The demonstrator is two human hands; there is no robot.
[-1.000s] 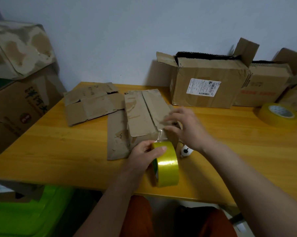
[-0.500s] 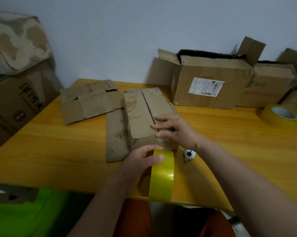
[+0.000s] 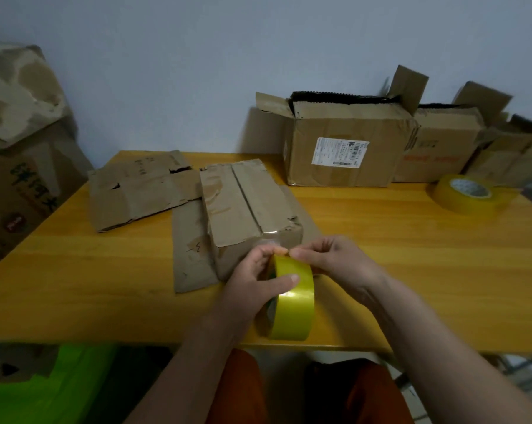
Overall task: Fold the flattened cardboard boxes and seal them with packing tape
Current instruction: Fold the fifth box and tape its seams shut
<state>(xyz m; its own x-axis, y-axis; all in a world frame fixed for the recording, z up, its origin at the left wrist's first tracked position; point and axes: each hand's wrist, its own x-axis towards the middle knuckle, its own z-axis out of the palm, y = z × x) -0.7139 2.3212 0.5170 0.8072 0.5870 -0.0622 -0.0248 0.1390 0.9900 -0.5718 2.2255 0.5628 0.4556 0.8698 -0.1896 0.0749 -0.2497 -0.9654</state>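
Head view: we grip the tape roll (image 3: 293,296) in our left hand (image 3: 254,280); right hand (image 3: 325,258) fingers pinch its top. Advice: free the end cleanly, pull straight over the folded box (image 3: 246,206) seam.

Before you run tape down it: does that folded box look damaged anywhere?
Yes. The folded box is torn and crumpled at its near right top corner, and the left flap's surface is peeled and wrinkled. Its centre seam looks closed and straight.

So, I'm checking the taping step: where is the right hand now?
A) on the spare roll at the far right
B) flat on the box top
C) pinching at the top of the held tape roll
C: the right hand pinches at the top edge of the tape roll that the left hand holds upright.
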